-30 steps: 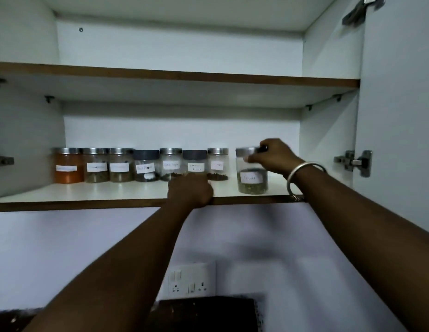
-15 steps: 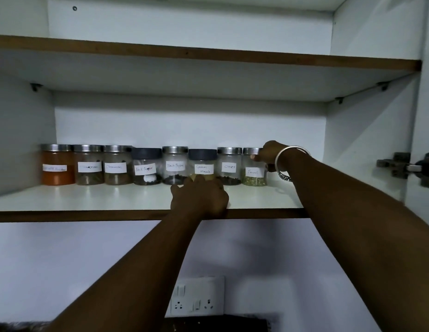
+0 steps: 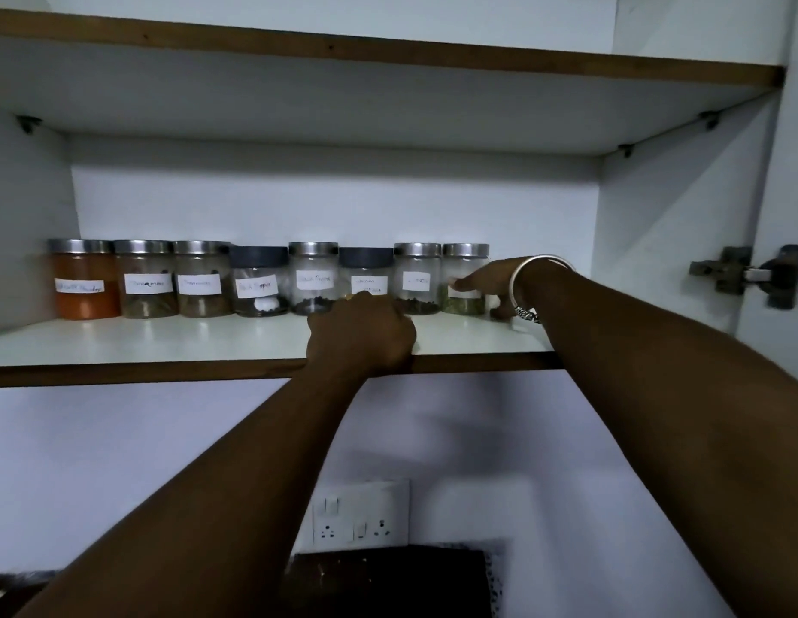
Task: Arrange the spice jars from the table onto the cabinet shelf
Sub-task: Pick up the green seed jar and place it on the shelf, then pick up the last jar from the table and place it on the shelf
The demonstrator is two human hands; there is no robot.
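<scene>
Several labelled spice jars stand in a row at the back of the white cabinet shelf, from an orange-filled jar on the left to a steel-lidded jar of green herbs at the right end. My right hand, with a metal bangle on the wrist, is wrapped around that rightmost jar: a finger lies across its label and the thumb is low at its right side. The jar stands on the shelf, close against its neighbour. My left hand is curled over the shelf's front edge, below the middle jars.
An upper shelf hangs low over the jars. The cabinet's right wall and a door hinge are just right of my right arm. A wall socket and a dark object are below the cabinet. Bare shelf lies in front of the jars.
My right hand carried the green-herb jar from the shelf's front to the back, setting it at the right end of the row. The left hand stayed on the shelf edge.
</scene>
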